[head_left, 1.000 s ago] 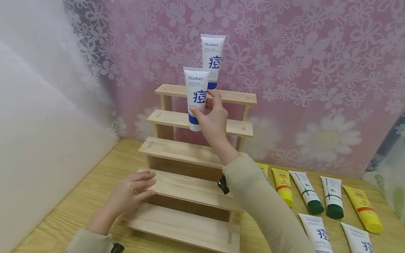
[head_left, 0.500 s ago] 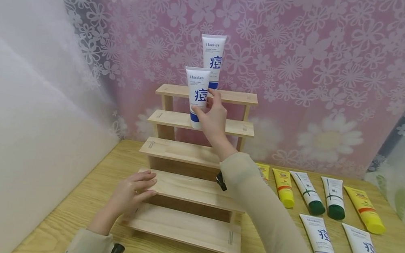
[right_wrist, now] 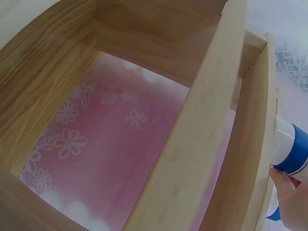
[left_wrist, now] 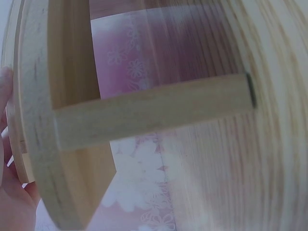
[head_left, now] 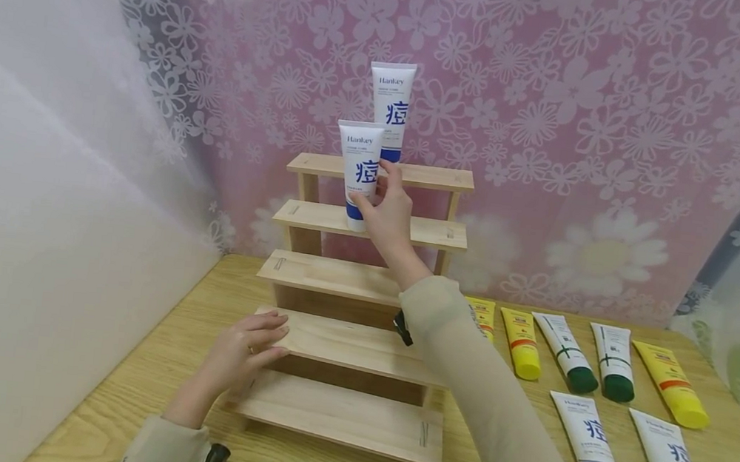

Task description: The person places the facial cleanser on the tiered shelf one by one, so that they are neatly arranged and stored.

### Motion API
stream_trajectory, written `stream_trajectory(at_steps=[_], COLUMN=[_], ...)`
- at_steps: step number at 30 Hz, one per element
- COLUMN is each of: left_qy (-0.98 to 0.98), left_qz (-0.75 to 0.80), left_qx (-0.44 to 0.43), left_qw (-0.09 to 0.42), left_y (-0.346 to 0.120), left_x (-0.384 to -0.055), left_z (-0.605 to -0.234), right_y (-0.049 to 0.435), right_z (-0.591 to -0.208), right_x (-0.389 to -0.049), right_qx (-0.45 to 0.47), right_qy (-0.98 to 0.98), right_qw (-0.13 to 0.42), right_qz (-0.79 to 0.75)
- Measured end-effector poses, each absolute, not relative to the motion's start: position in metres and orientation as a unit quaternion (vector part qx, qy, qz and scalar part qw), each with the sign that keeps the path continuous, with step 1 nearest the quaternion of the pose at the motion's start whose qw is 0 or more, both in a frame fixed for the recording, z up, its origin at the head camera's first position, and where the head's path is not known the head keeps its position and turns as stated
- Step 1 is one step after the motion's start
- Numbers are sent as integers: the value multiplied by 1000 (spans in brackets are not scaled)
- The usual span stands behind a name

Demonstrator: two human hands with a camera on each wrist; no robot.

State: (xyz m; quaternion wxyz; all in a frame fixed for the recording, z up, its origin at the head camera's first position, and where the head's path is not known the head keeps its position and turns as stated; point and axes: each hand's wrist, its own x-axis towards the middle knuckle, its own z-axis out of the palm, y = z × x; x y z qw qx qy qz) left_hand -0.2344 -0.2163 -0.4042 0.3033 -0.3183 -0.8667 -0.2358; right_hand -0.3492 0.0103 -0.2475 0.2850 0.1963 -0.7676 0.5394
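Observation:
My right hand (head_left: pixel 391 207) pinches a white tube with a blue band (head_left: pixel 358 159) between thumb and fingers. The tube stands upright, cap down, with its cap right at the second step (head_left: pixel 430 229) from the top of a wooden tiered stand (head_left: pixel 326 409). Behind it, a matching tube (head_left: pixel 392 103) stands on the top step and is partly covered. In the right wrist view, fingers (right_wrist: pixel 288 192) show by the held tube's blue band (right_wrist: pixel 296 149). My left hand (head_left: pixel 245 349) rests on the left end of the second step from the bottom, fingers extended over the board.
On the table right of the stand lie two more white-and-blue tubes (head_left: pixel 592 453), several yellow tubes (head_left: pixel 520 342), and white tubes with green caps (head_left: pixel 612 358). A white wall (head_left: pixel 62 231) rises at left. A pink floral backdrop (head_left: pixel 520 126) hangs behind.
The held tube has moved slightly up and back, from in front of the second step from the top to its surface. The left hand has stayed on the stand.

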Motion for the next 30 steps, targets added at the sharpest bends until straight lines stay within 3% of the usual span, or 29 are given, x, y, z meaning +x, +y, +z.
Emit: stream_trajectory(at_steps=[16, 30], left_qy=[-869, -873], left_qz=[-236, -227], left_qx=[-312, -308], left_qw=[301, 302], left_y=[-216, -215], left_x=[-235, -236], left_z=[-404, -405], right_y=[21, 18], right_z=[-258, -260], right_x=[-343, -343], right_qx=[179, 173], right_qy=[-793, -800], right_qw=[237, 236], right_qz=[532, 524])
